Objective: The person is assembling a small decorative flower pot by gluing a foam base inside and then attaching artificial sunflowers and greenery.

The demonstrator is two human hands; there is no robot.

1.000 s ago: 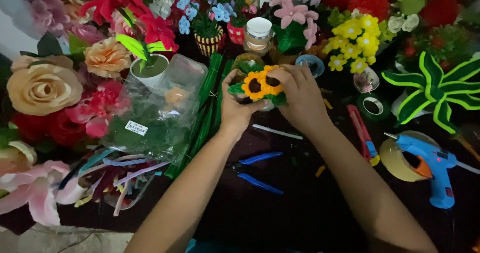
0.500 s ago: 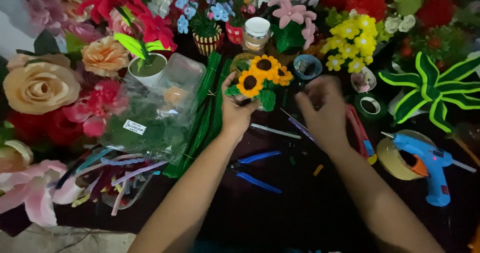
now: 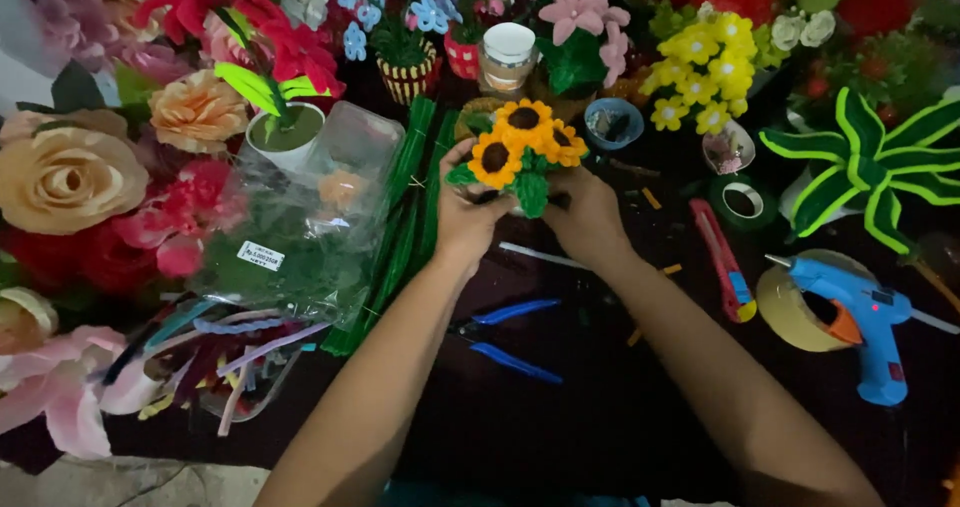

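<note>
The left hand (image 3: 470,212) and the right hand (image 3: 588,212) both hold the sunflowers (image 3: 520,147). Blue pliers (image 3: 510,337) lie near the arms.

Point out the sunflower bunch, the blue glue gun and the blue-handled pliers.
sunflower bunch (image 3: 497,157), head view, dark centre of the front bloom
blue glue gun (image 3: 860,312), head view, its body
blue-handled pliers (image 3: 515,362), head view, lower handle

The sunflower bunch's (image 3: 523,147) stems are hidden behind both hands' fingers (image 3: 470,192).
</note>
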